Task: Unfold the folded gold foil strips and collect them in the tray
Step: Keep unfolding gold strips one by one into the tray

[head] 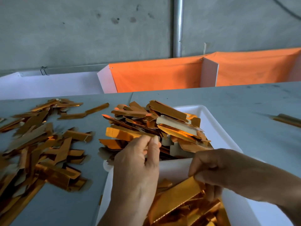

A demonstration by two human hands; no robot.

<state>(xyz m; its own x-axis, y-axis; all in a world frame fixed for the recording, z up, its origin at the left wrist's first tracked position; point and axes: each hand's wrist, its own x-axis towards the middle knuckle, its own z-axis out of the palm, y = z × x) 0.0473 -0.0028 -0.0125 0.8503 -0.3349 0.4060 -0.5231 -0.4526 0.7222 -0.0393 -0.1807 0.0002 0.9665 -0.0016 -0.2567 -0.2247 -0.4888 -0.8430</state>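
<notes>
**Over the white tray: both hands on foil strips**

Over the white rectangular plastic tray (210,115), no readable writing anywhere. Heap of shiny gold foil strips (156,123), card-grey backs, creased and notched, fills the tray's far half. Left hand (138,167) above the tray's near-left rim, fingers curled, thumb and fingertips pinching one flat gold strip (123,133). Right hand (216,167) at the tray's near side, fingers curled, gripping a wide matte-gold strip (175,199). Loose gold strips (39,142) scattered on the grey tabletop (244,111) left of the tray.
</notes>
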